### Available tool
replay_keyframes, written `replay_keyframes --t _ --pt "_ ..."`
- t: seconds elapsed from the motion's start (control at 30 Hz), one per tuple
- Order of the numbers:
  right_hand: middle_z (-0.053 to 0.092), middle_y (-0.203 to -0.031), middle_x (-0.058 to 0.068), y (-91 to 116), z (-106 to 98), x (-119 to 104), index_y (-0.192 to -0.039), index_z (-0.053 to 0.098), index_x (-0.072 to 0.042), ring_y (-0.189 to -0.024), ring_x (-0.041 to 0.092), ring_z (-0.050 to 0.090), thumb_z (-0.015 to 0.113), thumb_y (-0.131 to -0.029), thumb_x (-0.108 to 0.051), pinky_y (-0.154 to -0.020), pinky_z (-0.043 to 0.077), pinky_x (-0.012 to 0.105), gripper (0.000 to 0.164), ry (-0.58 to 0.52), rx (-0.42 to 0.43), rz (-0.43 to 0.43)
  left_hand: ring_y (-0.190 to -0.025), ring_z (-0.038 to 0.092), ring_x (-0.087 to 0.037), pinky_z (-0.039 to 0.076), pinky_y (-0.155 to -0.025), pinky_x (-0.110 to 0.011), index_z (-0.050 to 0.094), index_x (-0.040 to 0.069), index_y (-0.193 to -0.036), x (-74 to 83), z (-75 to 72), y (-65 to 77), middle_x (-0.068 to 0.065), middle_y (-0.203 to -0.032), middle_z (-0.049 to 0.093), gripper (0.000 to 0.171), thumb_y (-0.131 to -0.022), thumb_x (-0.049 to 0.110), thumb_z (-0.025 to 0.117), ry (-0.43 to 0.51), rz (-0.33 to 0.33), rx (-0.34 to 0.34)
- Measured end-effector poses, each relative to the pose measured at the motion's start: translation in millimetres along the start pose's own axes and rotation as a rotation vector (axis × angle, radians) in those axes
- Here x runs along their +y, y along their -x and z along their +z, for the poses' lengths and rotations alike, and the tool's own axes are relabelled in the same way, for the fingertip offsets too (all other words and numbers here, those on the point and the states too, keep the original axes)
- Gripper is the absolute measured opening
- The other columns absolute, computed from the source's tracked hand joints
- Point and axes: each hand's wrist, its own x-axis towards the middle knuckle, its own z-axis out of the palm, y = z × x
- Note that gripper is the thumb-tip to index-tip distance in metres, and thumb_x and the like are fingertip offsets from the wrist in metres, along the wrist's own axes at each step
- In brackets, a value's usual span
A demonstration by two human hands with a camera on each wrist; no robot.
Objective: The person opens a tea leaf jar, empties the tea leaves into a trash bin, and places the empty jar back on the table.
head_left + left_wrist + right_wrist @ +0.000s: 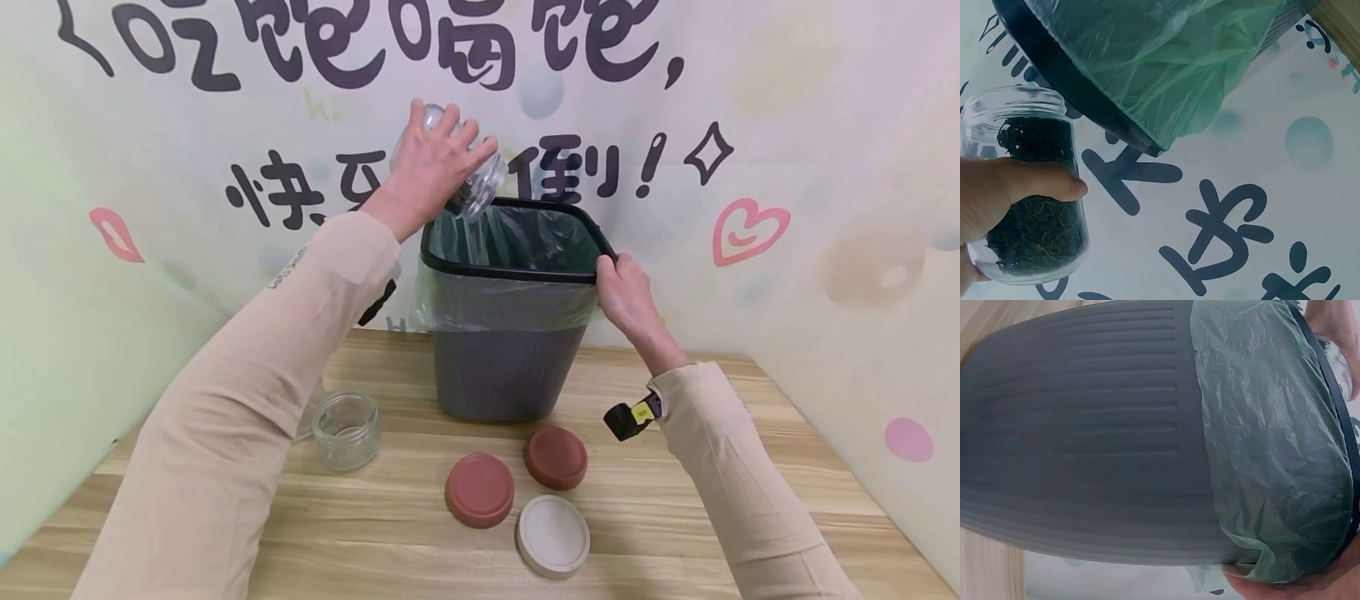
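My left hand [435, 167] grips a clear glass jar [486, 190], tilted with its mouth toward the trash bin. In the left wrist view the thumb lies across the jar's side, and dark dried leaves [1038, 240] like loose tea fill much of it. The dark grey trash bin [502, 375] stands upright on the table, lined with a thin translucent green bag [1266, 437] folded over its black rim [517, 273]. My right hand [630, 296] holds the rim at its right corner, thumb on top. Some of its fingers are hidden.
On the wooden table [397, 533] an open glass jar [347, 433] stands at left, with another glass edge partly behind my left sleeve. Two red lids [480, 490] and a white lid [553, 536] lie in front of the bin. A printed backdrop [825, 167] rises behind.
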Motion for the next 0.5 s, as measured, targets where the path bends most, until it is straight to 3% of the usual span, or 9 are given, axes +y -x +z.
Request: replay_keyframes --t 0.3,0.5 --pt "0.042 -0.108 0.025 -0.4 0.7 1.6 -0.122 0.034 0.012 -0.096 0.036 0.041 0.017 -0.093 -0.029 -0.075 0.036 0.037 0.054 -0.002 -0.004 -0.003 -0.117 0.033 -0.035 0.024 -0.095 -0.059 0.035 0.013 -0.126 -0.4 -2.2 -1.2 -0.017 -0.122 0.041 0.075 -0.062 0.009 0.075 -0.015 0.028 0.016" --pt "0.042 -0.106 0.024 -0.9 1.1 2.1 -0.121 0.035 0.012 -0.095 0.036 0.042 0.017 -0.093 -0.029 -0.074 0.036 0.036 0.053 -0.005 -0.003 0.002 -0.119 0.032 -0.035 0.024 -0.097 -0.059 0.036 0.014 -0.125 0.1 -1.6 -1.5 -0.017 -0.122 0.042 0.067 -0.069 0.004 0.070 -0.029 0.048 0.031"
